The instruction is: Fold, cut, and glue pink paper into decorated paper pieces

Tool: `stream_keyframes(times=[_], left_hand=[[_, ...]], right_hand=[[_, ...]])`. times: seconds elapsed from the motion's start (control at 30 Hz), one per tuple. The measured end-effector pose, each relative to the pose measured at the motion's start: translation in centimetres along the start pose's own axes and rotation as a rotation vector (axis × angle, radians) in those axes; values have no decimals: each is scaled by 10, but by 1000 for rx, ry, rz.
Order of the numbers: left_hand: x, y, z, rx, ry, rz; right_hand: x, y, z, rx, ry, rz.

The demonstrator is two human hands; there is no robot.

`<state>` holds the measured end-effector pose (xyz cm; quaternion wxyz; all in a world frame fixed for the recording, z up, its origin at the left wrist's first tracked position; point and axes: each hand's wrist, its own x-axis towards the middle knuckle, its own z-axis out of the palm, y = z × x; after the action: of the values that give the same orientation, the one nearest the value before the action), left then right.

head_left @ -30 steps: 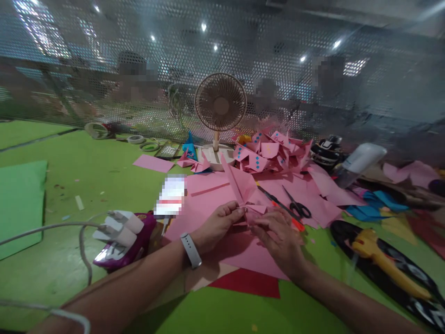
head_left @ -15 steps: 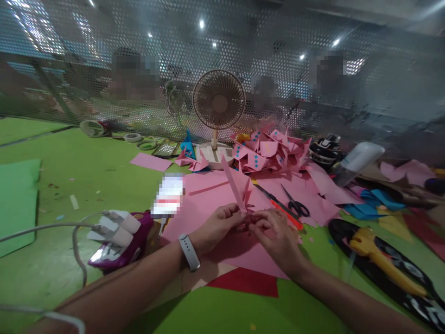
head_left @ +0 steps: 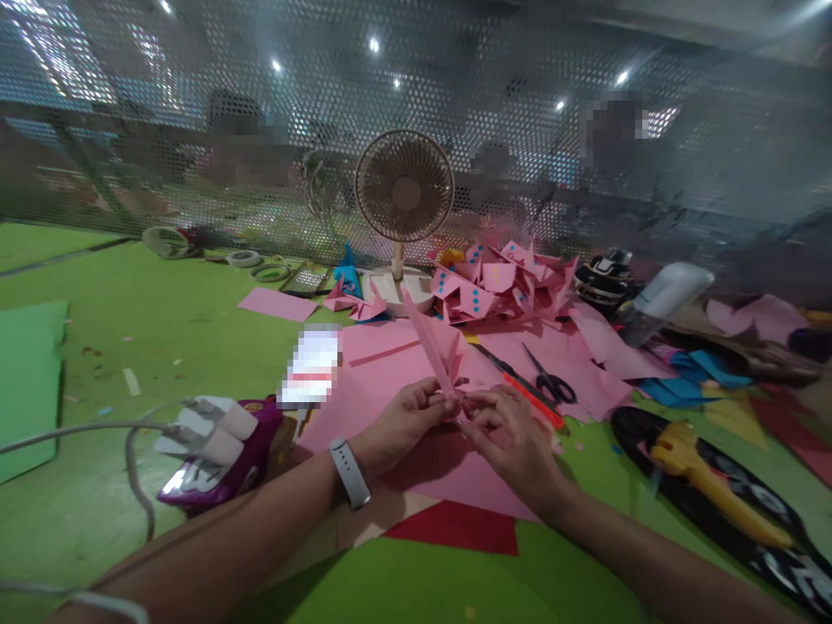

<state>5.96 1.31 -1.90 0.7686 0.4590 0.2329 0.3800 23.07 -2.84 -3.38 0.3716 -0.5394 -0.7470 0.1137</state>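
Observation:
A folded piece of pink paper [head_left: 437, 345] stands up between my two hands, its long pointed flap leaning to the left. My left hand [head_left: 409, 420] pinches its lower end from the left, fingers closed. From the right, my right hand [head_left: 510, 438] presses thumb and fingertips on the same lower end. My fingers partly hide the folds there. Beneath both hands lie large sheets of pink paper [head_left: 364, 381], with a red sheet [head_left: 461, 527] at their near edge. Black scissors [head_left: 552, 381] and an orange-and-black cutter knife [head_left: 526, 394] rest just beyond my right hand.
Behind stand a small fan [head_left: 404, 195] and a heap of folded pink papers [head_left: 500, 282]. At left are a phone [head_left: 310, 368] and white plugs on a purple power strip [head_left: 250, 451]. A yellow glue gun [head_left: 721, 485] lies at right. Perforated mesh [head_left: 292, 130] closes the back.
The folded paper's pointed flap leans slightly further left. Both hands keep their pinch at its lower end. The whole view has shifted a little.

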Motion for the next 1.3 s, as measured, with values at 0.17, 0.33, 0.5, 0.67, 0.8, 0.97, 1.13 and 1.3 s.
stream_keyframes(times=[0.17,0.33,0.5,0.67,0.8,0.97,1.13,1.3], left_hand=[[-1,1,1,14,5,-5],[0,1,0,25,3,-22],[0,0,-1,10,1,-21],[0,1,-1,-4,5,-16],[2,2,-4,-10,35,11],[4,2,-7,-8,104,38],[2,3,-4,-19,118,104],[-1,4,2,-46,62,107]], right_hand=[[-1,2,1,-21,11,-9],[-1,1,0,-24,-5,-6],[-1,-1,-2,-49,-15,14],[-2,0,0,-42,1,21],[-2,-2,-3,46,70,-27],[2,1,-6,225,318,32],[8,8,-5,489,168,332],[9,-3,-8,643,-249,452]])
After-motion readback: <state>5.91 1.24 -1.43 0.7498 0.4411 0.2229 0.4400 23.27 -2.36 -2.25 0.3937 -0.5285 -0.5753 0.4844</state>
